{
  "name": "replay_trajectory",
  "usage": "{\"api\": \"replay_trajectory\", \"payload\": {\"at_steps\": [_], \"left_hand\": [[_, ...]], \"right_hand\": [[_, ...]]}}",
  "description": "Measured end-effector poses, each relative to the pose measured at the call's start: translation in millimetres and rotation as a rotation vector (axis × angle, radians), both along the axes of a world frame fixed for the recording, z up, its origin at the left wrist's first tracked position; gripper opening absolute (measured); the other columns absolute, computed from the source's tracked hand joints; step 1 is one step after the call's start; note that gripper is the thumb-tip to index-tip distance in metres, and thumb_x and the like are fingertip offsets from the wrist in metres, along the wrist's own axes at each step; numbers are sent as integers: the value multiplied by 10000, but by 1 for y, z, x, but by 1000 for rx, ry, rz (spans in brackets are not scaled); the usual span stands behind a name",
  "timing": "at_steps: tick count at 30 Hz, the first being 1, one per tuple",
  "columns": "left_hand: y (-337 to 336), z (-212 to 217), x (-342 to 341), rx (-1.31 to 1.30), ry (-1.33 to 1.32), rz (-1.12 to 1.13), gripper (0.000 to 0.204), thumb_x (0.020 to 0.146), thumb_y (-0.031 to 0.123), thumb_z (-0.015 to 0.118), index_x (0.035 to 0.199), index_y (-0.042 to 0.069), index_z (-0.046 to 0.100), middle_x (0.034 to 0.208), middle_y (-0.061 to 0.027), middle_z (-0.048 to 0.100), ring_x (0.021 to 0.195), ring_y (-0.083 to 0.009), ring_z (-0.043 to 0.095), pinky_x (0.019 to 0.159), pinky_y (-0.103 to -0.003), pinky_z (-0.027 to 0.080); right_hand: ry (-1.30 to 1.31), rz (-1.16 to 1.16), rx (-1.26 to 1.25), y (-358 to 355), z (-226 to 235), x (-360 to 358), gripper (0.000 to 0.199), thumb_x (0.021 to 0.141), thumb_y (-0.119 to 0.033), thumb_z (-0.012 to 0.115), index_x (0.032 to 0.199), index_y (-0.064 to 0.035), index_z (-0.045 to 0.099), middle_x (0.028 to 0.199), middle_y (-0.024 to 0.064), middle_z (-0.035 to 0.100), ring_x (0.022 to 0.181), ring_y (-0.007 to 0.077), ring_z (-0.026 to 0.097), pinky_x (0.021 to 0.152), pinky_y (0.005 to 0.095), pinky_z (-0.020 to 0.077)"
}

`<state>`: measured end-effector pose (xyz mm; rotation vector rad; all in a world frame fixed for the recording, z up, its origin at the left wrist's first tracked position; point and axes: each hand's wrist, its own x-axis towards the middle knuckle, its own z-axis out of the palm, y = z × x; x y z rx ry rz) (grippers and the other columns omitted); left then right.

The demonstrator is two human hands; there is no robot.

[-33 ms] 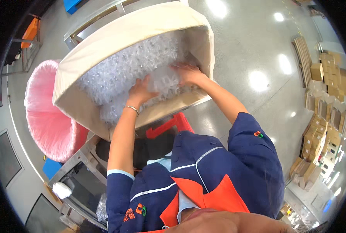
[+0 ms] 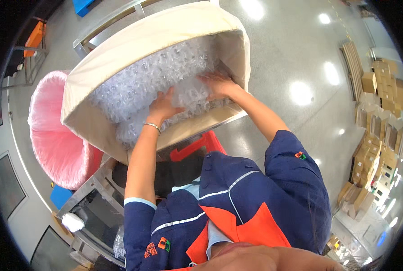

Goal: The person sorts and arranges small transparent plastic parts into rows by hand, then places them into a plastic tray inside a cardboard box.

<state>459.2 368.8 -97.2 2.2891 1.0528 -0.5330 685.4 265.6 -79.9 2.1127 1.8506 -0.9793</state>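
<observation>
A large cream fabric-lined bin [image 2: 165, 28] holds a deep heap of small clear plastic pieces [image 2: 142, 77]. Both my hands reach into it, at the heap's near right part. My left hand [image 2: 164, 106] rests on the pieces with its thumb and fingers spread. Farther right, by the bin's right wall, my right hand [image 2: 218, 86] lies with fingers stretched out over the pieces and slightly blurred. A loose clump of clear pieces [image 2: 191, 92] sits between the two hands; neither hand is closed round it. The exact shape of single pieces is too small to tell.
Left of the bin stands a round container lined with pink plastic film [image 2: 52, 131]. A red plastic part [image 2: 199, 147] lies below the bin's near edge, beside a metal-framed cart [image 2: 91, 203]. Cardboard boxes [image 2: 368, 153] stack at the far right, near a wooden pallet [image 2: 351, 70].
</observation>
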Motion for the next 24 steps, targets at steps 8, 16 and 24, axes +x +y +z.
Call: {"api": "replay_trajectory", "payload": {"at_steps": [8,16,24], "left_hand": [[-4,19,11,-37,6,-48,1144,587,477,836,1499,203,203,1450,-285,291,1196,-453,500,949,-481,471],[-13,18,-14,119,-90,-25,1015,637,283,842,1451,112,261,1456,-290,253,1095,-462,561,892,-457,505],[0,-18,-39,93,-303,-52,651,744,83,700,1338,11,445,1373,-330,403,1195,-442,492,1006,-428,433]], "right_hand": [[79,65,107,-8,-14,30,1009,635,-327,829,1471,-154,292,1484,173,328,1386,378,267,1153,450,226],[-95,-47,453,-53,8,-2,773,799,-532,638,1445,-202,370,1422,200,412,1331,446,328,1098,512,300],[-76,-89,415,-47,-19,-7,579,912,-535,484,1421,-267,416,1430,191,378,1333,425,313,1059,581,274]]}}
